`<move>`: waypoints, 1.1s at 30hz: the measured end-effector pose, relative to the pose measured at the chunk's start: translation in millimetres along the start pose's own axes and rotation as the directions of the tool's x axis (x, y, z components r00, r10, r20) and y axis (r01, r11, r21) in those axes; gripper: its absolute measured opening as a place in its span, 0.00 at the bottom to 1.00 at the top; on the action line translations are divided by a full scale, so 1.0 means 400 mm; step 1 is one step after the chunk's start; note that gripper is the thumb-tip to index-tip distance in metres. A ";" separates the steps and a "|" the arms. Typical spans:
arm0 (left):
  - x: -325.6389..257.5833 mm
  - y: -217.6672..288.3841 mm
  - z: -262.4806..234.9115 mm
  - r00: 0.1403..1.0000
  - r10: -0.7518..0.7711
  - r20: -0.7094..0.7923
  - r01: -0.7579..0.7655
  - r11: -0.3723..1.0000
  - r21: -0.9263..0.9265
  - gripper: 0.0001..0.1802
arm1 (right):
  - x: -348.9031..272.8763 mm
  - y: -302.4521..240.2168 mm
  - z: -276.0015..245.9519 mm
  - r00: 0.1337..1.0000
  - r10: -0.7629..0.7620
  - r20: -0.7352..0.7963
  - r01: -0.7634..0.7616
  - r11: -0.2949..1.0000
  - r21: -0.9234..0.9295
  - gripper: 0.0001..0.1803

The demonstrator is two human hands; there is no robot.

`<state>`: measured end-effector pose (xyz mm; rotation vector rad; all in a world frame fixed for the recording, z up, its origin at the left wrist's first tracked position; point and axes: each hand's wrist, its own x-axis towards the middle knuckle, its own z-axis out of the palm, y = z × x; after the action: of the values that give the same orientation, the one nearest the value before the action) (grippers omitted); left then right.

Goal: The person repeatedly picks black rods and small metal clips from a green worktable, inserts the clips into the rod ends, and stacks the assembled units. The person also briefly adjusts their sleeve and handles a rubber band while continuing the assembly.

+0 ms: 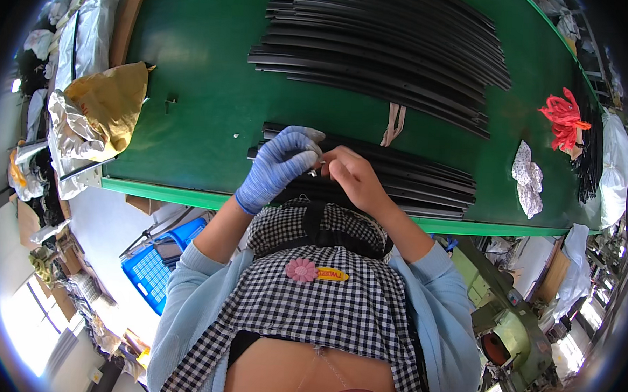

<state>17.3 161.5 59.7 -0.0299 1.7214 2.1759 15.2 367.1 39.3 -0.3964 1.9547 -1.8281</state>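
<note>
My left hand [280, 168], in a blue knit glove with greyish fingertips, is closed in a pinch at the near side of the table. My bare right hand [357, 178] meets it there, thumb and fingers bent together. Between the fingertips of both hands shows a small shiny metal piece [313, 172]; its exact kind is too small to tell. Just behind and under the hands lies a bundle of long black strips [427, 178], side by side along the table's front edge. Parts of this bundle are hidden by my hands.
A larger stack of black strips [383, 48] lies farther back on the green table [192, 99]. A tan strap [393, 124] rests between the stacks. A yellow-brown sack [118, 107] stands at left; red plastic [564, 119] and a patterned cloth [527, 179] lie right. Below left is a blue crate [147, 276].
</note>
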 end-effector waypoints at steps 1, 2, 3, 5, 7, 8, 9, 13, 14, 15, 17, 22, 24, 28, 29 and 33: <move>-0.001 -0.003 0.006 0.999 -0.022 0.039 0.022 1.000 -0.019 0.07 | 0.006 -0.008 -0.006 0.987 0.118 0.110 -0.135 0.978 0.161 0.19; -0.001 0.004 0.012 0.999 -0.049 0.025 0.050 0.997 -0.053 0.08 | 0.013 -0.017 -0.006 0.948 0.210 0.238 -0.278 0.911 0.305 0.21; -0.001 0.014 0.020 0.997 -0.076 0.011 0.076 0.993 -0.087 0.09 | 0.016 -0.031 0.018 0.974 0.171 0.148 -0.211 0.926 0.313 0.24; -0.005 0.015 0.022 0.992 -0.122 -0.034 0.117 0.983 -0.139 0.17 | 0.021 -0.032 0.026 0.959 0.254 0.126 -0.284 0.837 0.468 0.22; -0.013 0.011 0.040 0.996 -0.065 -0.057 0.056 0.988 -0.145 0.21 | 0.031 -0.031 0.035 0.940 0.318 0.120 -0.328 0.756 0.567 0.22; -0.012 0.009 0.051 0.997 -0.038 -0.060 0.029 0.988 -0.151 0.24 | 0.034 -0.031 0.040 0.933 0.343 0.110 -0.339 0.731 0.592 0.21; -0.010 -0.007 0.052 0.994 -0.016 -0.105 0.005 0.994 -0.106 0.29 | 0.038 -0.032 0.047 0.924 0.368 0.100 -0.348 0.706 0.617 0.21; -0.015 -0.013 0.036 0.964 0.059 -0.260 -0.070 0.997 -0.034 0.25 | 0.084 -0.041 0.031 0.923 0.356 0.146 -0.384 0.828 0.409 0.24; -0.008 -0.007 0.027 0.946 0.126 -0.299 -0.113 0.992 0.060 0.20 | 0.106 -0.036 0.003 0.924 0.340 0.172 -0.377 0.885 0.275 0.24; -0.005 -0.007 0.019 0.938 0.075 -0.340 -0.103 0.993 -0.065 0.19 | 0.145 -0.024 -0.025 0.975 0.221 0.021 -0.220 0.975 -0.010 0.22; 0.004 -0.001 0.001 0.930 -0.040 -0.365 -0.050 0.971 -0.233 0.18 | 0.226 0.011 -0.095 0.964 -0.146 -0.222 0.003 0.842 -0.540 0.16; -0.007 -0.009 -0.039 0.905 -0.107 -0.412 0.001 0.968 -0.249 0.17 | 0.344 0.100 -0.205 0.912 -0.362 -0.194 -0.032 0.408 -0.912 0.18; -0.018 -0.013 -0.053 0.908 -0.075 -0.413 -0.030 0.970 -0.243 0.17 | 0.355 0.115 -0.212 0.915 -0.386 -0.114 0.047 0.384 -0.922 0.20; -0.032 -0.003 -0.095 0.868 0.046 -0.494 -0.125 0.984 -0.128 0.21 | 0.322 0.035 -0.213 0.982 -0.179 -0.058 0.028 0.444 -0.896 0.19; -0.032 0.019 -0.104 0.839 0.104 -0.535 -0.156 0.986 -0.053 0.22 | 0.303 0.010 -0.219 0.985 -0.168 -0.026 0.057 0.470 -0.881 0.20; -0.055 0.085 -0.171 0.699 0.331 -0.634 -0.320 0.937 0.138 0.26 | 0.200 -0.135 -0.202 0.999 0.032 -0.032 -0.045 0.736 -0.676 0.17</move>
<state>13.9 84.3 79.4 -0.5942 2.2543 2.6121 -98.3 393.6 86.4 -0.5470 2.5795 -1.0171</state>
